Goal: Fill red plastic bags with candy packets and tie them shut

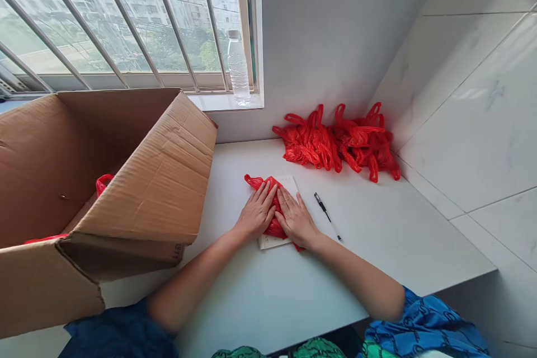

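Note:
A red plastic bag (276, 227) lies on a white notepad (268, 243) in the middle of the table. Both my hands press on the bag from above. My left hand (257, 210) rests flat on its left side, fingers stretched toward the far edge. On its right side lies my right hand (297, 217), also flat, with the thumb pointing inward. One handle of the bag sticks out past my left fingertips, and a corner shows below my right palm. A black-and-clear pen (327, 215) lies just right of my right hand.
A large open cardboard box (155, 179) stands at the left, with some red plastic inside. Several red plastic bags (335, 142) are heaped against the back wall. A clear bottle (238, 70) stands on the sill of the barred window. A tiled wall borders the right.

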Demonstrator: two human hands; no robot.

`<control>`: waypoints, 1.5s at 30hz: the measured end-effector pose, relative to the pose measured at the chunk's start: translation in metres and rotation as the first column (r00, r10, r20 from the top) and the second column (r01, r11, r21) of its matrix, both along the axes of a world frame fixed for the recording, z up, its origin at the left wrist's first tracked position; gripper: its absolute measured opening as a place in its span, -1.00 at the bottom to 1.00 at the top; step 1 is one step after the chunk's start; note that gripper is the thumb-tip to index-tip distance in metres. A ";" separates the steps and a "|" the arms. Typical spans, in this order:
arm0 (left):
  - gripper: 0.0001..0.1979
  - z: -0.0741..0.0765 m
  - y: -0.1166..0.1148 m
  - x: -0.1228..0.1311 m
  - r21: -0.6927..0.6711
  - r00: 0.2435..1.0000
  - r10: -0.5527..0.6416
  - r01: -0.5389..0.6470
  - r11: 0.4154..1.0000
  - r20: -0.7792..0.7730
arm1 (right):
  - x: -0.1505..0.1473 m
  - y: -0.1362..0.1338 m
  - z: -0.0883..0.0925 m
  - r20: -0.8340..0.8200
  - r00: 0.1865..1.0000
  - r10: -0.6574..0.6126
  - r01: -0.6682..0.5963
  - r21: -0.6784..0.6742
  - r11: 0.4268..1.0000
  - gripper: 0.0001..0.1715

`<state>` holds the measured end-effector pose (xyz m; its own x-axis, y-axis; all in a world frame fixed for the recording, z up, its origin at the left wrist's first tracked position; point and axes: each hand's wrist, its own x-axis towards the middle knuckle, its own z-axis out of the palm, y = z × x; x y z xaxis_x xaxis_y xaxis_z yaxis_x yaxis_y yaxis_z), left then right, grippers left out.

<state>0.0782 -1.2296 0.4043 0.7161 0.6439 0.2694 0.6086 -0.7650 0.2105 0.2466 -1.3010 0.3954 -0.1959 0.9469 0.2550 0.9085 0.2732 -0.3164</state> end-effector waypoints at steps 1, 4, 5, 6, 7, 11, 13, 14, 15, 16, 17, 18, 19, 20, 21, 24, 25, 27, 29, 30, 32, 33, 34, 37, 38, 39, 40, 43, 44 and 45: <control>-0.41 0.000 0.000 -0.001 0.007 1.000 -0.005 0.005 1.000 -0.003 | -0.001 0.000 0.000 0.002 1.000 -0.010 0.010 -0.005 1.000 -0.25; -0.41 0.000 0.000 -0.002 0.013 1.000 -0.008 0.008 1.000 -0.014 | -0.003 -0.002 0.002 -0.004 1.000 -0.015 0.015 -0.024 1.000 -0.26; -0.41 0.001 0.000 -0.001 0.008 1.000 -0.009 0.009 1.000 -0.016 | -0.004 -0.002 0.002 -0.010 1.000 -0.015 0.014 -0.028 0.999 -0.27; -0.41 0.000 0.000 -0.001 0.000 1.000 -0.010 0.010 1.000 -0.016 | -0.005 -0.002 0.002 -0.019 1.000 -0.014 0.014 -0.033 0.999 -0.27; -0.41 0.000 0.001 0.000 -0.012 1.000 -0.011 0.011 1.000 -0.013 | -0.006 -0.002 0.003 -0.030 0.999 -0.015 0.014 -0.039 0.999 -0.27; -0.44 0.003 0.000 -0.002 -0.082 0.998 -0.021 0.027 0.996 0.062 | 0.000 -0.001 0.010 -0.141 0.990 0.018 -0.028 -0.073 0.997 -0.29; -0.46 0.010 -0.003 -0.007 -0.105 0.982 0.025 -0.005 0.994 0.188 | 0.011 -0.001 0.016 -0.265 0.963 0.048 -0.067 -0.065 0.996 -0.32; -0.48 0.015 -0.004 -0.010 -0.109 0.958 0.082 -0.054 0.993 0.275 | 0.017 0.000 0.020 -0.333 0.942 0.040 -0.058 -0.046 0.997 -0.35; -0.51 0.021 -0.007 -0.014 -0.117 0.920 0.154 -0.120 0.986 0.361 | 0.024 0.000 0.023 -0.392 0.920 0.012 -0.024 -0.026 0.999 -0.39; -0.54 0.029 -0.009 -0.017 -0.136 0.878 0.228 -0.187 0.973 0.421 | 0.031 0.000 0.026 -0.437 0.899 -0.032 0.029 -0.014 0.999 -0.44; -0.58 0.037 -0.012 -0.019 -0.170 0.851 0.293 -0.242 0.955 0.435 | 0.036 0.000 0.029 -0.461 0.884 -0.082 0.085 -0.016 0.996 -0.47; -0.62 0.045 -0.016 -0.020 -0.214 0.848 0.346 -0.280 0.936 0.402 | 0.040 0.000 0.031 -0.465 0.876 -0.124 0.124 -0.031 0.992 -0.51; -0.63 0.052 -0.019 -0.020 -0.258 0.863 0.384 -0.308 0.916 0.330 | 0.041 0.000 0.032 -0.460 0.875 -0.147 0.137 -0.054 0.989 -0.53; -0.64 0.058 -0.022 -0.017 -0.292 0.882 0.408 -0.336 0.895 0.237 | 0.041 -0.001 0.034 -0.462 0.875 -0.145 0.119 -0.085 0.989 -0.55; -0.62 0.062 -0.025 -0.012 -0.311 0.894 0.425 -0.368 0.876 0.143 | 0.040 -0.003 0.035 -0.481 0.868 -0.122 0.072 -0.121 0.990 -0.56; -0.55 0.067 -0.030 0.006 -0.292 0.881 0.472 -0.462 0.837 -0.042 | 0.031 -0.010 0.040 -0.615 0.789 -0.007 -0.134 -0.183 0.974 -0.57; -0.53 0.066 -0.030 0.011 -0.299 0.876 0.479 -0.474 0.828 -0.061 | 0.029 -0.012 0.042 -0.649 0.761 0.010 -0.171 -0.185 0.968 -0.57; -0.59 0.065 -0.028 0.016 -0.361 0.882 0.471 -0.450 0.817 -0.035 | 0.029 -0.013 0.044 -0.661 0.750 -0.006 -0.146 -0.174 0.974 -0.60; -0.73 0.067 -0.026 0.013 -0.427 0.895 0.445 -0.393 0.815 0.027 | 0.035 -0.012 0.045 -0.646 0.760 -0.072 -0.047 -0.166 0.985 -0.64; -0.78 0.069 -0.026 0.009 -0.467 0.902 0.427 -0.350 0.812 0.067 | 0.038 -0.010 0.045 -0.653 0.749 -0.112 -0.003 -0.173 0.985 -0.66; -0.78 0.078 -0.027 0.001 -0.622 0.900 0.394 -0.201 0.757 0.188 | 0.042 -0.008 0.045 -0.727 0.663 -0.180 0.015 -0.228 0.974 -0.62; -0.75 0.083 -0.029 -0.003 -0.720 0.877 0.394 -0.085 0.689 0.274 | 0.042 -0.008 0.046 -0.785 0.587 -0.200 -0.031 -0.269 0.963 -0.55; -0.73 0.088 -0.032 -0.006 -0.800 0.838 0.411 0.051 0.598 0.360 | 0.040 -0.008 0.048 -0.842 0.496 -0.211 -0.115 -0.305 0.945 -0.47; -0.61 0.099 -0.040 -0.008 -0.871 0.724 0.488 0.361 0.335 0.488 | 0.027 -0.014 0.055 -0.947 0.229 -0.226 -0.409 -0.305 0.860 -0.37; -0.58 0.101 -0.042 -0.007 -0.868 0.708 0.502 0.408 0.284 0.497 | 0.022 -0.016 0.057 -0.959 0.165 -0.230 -0.451 -0.281 0.847 -0.38; -0.56 0.102 -0.044 -0.006 -0.863 0.696 0.512 0.441 0.248 0.503 | 0.018 -0.018 0.059 -0.966 0.112 -0.234 -0.458 -0.259 0.850 -0.42; -0.56 0.102 -0.046 -0.005 -0.858 0.686 0.522 0.460 0.228 0.507 | 0.014 -0.019 0.059 -0.968 0.068 -0.240 -0.445 -0.245 0.862 -0.47; -0.62 0.101 -0.049 -0.003 -0.858 0.662 0.554 0.457 0.235 0.505 | 0.012 -0.019 0.057 -0.965 -0.018 -0.260 -0.404 -0.231 0.885 -0.58; -0.64 0.101 -0.049 -0.003 -0.859 0.655 0.565 0.449 0.245 0.503 | 0.012 -0.018 0.055 -0.963 -0.032 -0.266 -0.403 -0.231 0.886 -0.58; -0.65 0.101 -0.050 -0.003 -0.861 0.648 0.575 0.441 0.252 0.500 | 0.013 -0.018 0.053 -0.962 -0.040 -0.271 -0.402 -0.233 0.886 -0.57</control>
